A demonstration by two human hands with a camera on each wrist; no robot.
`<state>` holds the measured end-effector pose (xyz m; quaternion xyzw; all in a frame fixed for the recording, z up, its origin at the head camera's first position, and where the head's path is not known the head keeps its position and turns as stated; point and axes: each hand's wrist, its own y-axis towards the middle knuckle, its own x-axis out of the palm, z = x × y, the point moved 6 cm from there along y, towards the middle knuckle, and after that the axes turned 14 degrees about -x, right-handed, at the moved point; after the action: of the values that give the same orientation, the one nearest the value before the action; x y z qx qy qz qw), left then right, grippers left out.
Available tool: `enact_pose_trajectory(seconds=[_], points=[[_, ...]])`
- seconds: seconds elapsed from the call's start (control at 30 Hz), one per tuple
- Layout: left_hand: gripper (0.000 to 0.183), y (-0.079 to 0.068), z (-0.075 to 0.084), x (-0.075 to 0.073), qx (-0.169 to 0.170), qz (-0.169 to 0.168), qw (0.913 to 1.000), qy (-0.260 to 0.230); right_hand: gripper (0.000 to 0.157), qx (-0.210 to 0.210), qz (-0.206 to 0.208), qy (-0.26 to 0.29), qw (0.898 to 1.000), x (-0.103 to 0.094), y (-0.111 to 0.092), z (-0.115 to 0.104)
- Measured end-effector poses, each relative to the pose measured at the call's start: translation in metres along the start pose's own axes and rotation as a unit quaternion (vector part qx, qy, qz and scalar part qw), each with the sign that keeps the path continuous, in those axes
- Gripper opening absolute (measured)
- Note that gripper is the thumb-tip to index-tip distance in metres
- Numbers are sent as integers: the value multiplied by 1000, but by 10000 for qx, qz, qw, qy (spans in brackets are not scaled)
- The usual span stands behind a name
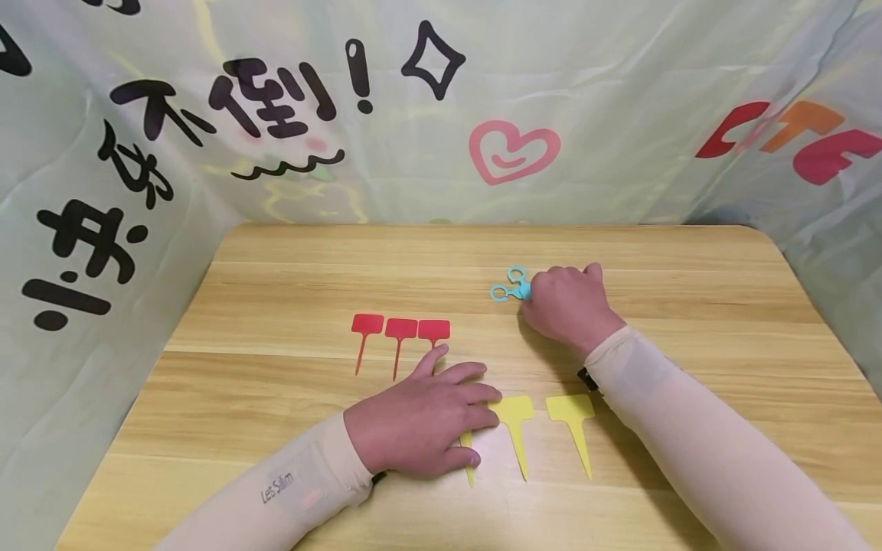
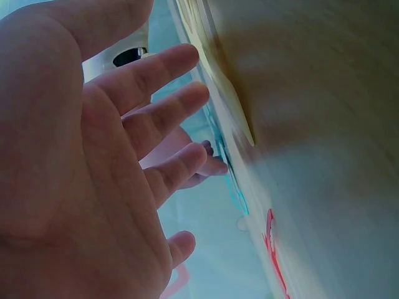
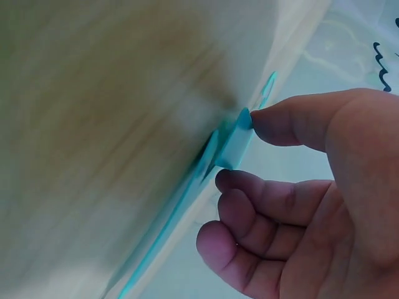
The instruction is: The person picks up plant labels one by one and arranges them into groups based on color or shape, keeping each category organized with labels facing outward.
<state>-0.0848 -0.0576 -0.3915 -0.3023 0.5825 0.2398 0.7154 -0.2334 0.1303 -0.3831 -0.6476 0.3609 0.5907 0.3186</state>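
My right hand [image 1: 568, 306] is at the back of the table, with thumb and index finger pinching the tab of a light-blue plant clip [image 3: 235, 142]. Two ring-shaped ends of this clip [image 1: 508, 289] show left of the knuckles; the rest is hidden by the hand in the head view. My left hand [image 1: 423, 419] spreads its fingers over the leftmost yellow T-shaped plant label [image 1: 467, 440], covering most of it. Those fingers [image 2: 165, 115] look apart from the label in the left wrist view. Two more yellow labels [image 1: 517, 413] [image 1: 570, 409] lie to its right.
Three red T-shaped plant labels [image 1: 367, 324] lie in a row at left centre, the rightmost partly behind my left fingers. The wooden table [image 1: 276, 268] meets a printed cloth backdrop [image 1: 413, 153] at its back and sides.
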Motion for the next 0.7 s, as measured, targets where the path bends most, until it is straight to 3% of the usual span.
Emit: enact_pose_trajectory(seconds=[0.13, 0.33, 0.7], points=[[38, 1, 0, -1, 46, 90, 9999, 84, 38, 66, 188, -89, 9998, -3, -7, -8], [21, 3, -1, -9, 44, 499, 9982, 326, 47, 40, 459, -211, 9987, -5, -21, -32], [19, 5, -7, -15, -156, 899, 9944, 531, 45, -55, 179, -179, 9997, 2, -36, -72]])
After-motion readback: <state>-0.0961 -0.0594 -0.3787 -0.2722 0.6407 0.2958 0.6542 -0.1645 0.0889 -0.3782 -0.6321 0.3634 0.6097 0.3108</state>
